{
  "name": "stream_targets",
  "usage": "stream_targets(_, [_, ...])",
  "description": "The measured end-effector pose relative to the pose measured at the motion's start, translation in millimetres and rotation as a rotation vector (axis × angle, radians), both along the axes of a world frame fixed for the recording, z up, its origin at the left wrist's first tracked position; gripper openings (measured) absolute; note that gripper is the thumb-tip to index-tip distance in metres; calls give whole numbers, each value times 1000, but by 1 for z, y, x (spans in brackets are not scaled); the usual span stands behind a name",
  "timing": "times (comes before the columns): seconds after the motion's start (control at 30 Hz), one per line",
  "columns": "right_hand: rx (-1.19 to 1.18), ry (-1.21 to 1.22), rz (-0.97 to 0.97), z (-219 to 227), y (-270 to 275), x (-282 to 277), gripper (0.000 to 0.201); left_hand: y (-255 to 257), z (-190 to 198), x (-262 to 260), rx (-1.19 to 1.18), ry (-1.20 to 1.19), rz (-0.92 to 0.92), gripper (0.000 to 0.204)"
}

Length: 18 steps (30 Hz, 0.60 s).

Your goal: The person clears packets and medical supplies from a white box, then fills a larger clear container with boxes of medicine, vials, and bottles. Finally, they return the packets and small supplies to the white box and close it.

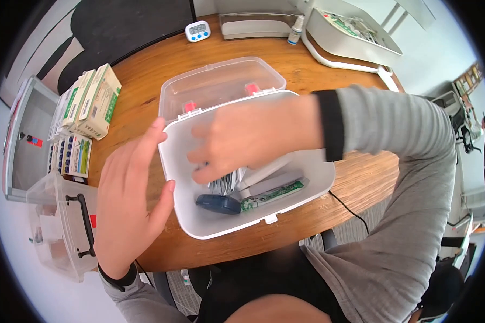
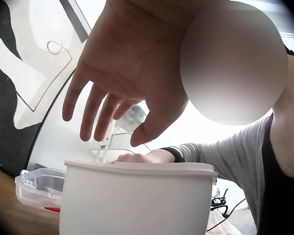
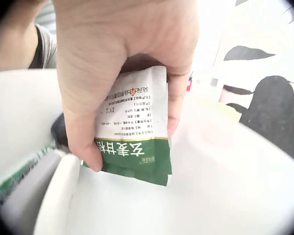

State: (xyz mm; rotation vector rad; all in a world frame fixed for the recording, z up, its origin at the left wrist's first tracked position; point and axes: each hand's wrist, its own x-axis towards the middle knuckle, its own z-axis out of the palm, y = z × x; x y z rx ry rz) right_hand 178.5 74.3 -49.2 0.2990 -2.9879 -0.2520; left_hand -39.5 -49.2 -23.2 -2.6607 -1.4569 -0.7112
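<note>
A white storage box [image 1: 180, 161] stands on the wooden table, its translucent lid [image 1: 221, 81] swung back behind it. Inside the box, my right hand [image 1: 242, 134] pinches a small stack of green-and-white sachets [image 3: 130, 132] between thumb and fingers. Below that hand lie a dark blue rounded object [image 1: 218, 204], a green-patterned strip [image 1: 275, 196] and a white long-shaped item [image 1: 264, 171]. My left hand [image 1: 132, 199] is held up at the box's left rim, its fingers spread and nothing in its palm, as the left wrist view [image 2: 132, 63] also shows.
Medicine cartons [image 1: 94, 102] stack at the left, near a clear case with a black handle [image 1: 82, 226]. A white timer [image 1: 198, 32] and a small spray bottle [image 1: 296, 31] stand at the back. A white bin [image 1: 355, 46] with packets sits back right.
</note>
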Motion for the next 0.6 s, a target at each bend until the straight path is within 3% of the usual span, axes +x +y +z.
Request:
stream_targets(0.17, [-14, 311, -343, 73, -8, 79, 67, 1, -1, 1, -4, -27, 38, 72])
stream_targets(0.2, [-4, 397, -445, 80, -12, 100, 78, 4, -2, 2, -25, -5, -40, 70])
stream_targets(0.23, [-177, 492, -620, 83, -20, 125, 80, 7, -3, 4, -44, 18, -120, 69])
stream_targets(0.3, [-277, 705, -895, 64, -30, 167, 80, 10, 0, 11, -165, 19, -178, 66])
stream_targets(0.37, [-573, 899, -1173, 45, -40, 180, 73, 14, -1, 23, -294, 19, -265, 62])
stream_targets(0.5, [-579, 940, -1268, -11, -41, 191, 73, 28, -13, 35, -377, 78, -320, 58])
stream_targets(0.57, [-806, 762, -1370, -25, -40, 192, 74, 34, -19, 43, -456, 161, -344, 57])
stream_targets(0.6, [-805, 762, -1372, -26, -43, 188, 74, 37, -22, 46, -456, 161, -346, 57])
